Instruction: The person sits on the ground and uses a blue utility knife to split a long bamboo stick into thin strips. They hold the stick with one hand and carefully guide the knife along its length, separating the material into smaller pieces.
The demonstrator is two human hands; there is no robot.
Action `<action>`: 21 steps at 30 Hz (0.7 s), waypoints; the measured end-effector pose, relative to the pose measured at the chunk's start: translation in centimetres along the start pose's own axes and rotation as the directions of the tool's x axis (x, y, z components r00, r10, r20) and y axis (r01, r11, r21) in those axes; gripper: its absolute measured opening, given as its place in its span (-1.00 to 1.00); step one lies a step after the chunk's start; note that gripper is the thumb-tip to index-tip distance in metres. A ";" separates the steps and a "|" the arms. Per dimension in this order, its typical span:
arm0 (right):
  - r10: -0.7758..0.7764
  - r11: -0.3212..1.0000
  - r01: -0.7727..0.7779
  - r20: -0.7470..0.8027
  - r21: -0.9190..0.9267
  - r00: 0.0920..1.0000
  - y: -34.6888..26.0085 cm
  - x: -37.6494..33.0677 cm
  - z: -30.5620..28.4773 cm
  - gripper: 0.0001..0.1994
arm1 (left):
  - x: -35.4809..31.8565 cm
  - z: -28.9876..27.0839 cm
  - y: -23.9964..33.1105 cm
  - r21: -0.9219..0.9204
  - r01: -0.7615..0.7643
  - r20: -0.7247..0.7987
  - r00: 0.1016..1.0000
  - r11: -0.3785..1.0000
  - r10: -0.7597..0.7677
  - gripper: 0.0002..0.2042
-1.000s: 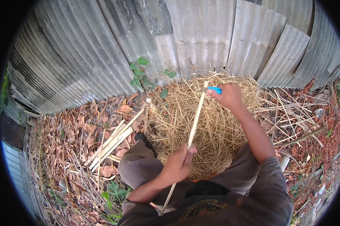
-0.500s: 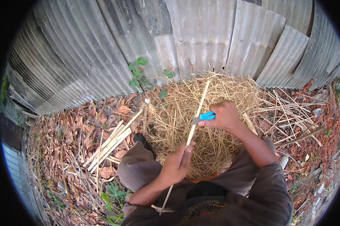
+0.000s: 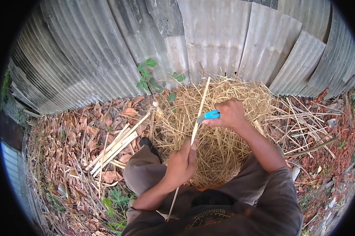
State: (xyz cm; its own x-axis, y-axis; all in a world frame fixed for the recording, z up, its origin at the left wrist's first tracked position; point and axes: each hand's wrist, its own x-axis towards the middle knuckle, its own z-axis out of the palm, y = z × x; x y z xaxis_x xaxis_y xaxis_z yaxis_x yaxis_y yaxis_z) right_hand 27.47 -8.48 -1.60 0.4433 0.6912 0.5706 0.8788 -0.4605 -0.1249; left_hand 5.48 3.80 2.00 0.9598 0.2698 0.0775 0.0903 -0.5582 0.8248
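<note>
Now | our left hand (image 3: 182,164) grips the long pale bamboo strip (image 3: 196,123), running near-to-far | right hand (image 3: 229,114), closed on a blue-handled knife (image 3: 209,115), meets it farther up.

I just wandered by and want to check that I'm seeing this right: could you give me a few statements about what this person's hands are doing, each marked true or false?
1. The left hand grips a long thin pale strip. True.
2. The right hand holds a red hammer. False: it holds a small knife with a blue handle, set against the strip.
3. A heap of fine straw-like shavings lies in front of the person. True.
4. A brick wall stands behind the heap. False: it is a fence of grey corrugated metal sheets.
5. A bundle of pale split strips lies on the dry leaves to the person's left. True.
</note>
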 end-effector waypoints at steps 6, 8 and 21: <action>0.396 0.916 -0.384 0.111 -0.112 0.912 5.7 1.2 -1.0 -0.18 | -1.4 0.8 0.2 -0.068 0.067 0.109 0.992 0.995 -0.059 -0.77; 0.432 0.901 -0.414 0.190 -0.129 0.882 5.5 1.2 -1.1 -0.16 | -0.8 0.9 0.2 -0.094 0.050 0.094 0.995 0.994 -0.041 -0.77; 0.096 0.981 -0.113 0.113 0.159 0.989 -0.6 -2.4 -2.4 -0.26 | -0.7 1.0 0.2 -0.209 0.066 0.085 0.995 0.976 -0.049 -0.74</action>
State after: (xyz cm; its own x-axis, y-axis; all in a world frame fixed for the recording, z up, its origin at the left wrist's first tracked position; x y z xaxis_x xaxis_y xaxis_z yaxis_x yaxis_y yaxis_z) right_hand 25.44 -11.18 -0.99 0.5425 0.7025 0.4607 0.8398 -0.4413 -0.3161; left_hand 5.05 2.72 1.50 0.9734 0.2288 -0.0110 0.0958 -0.3629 0.9269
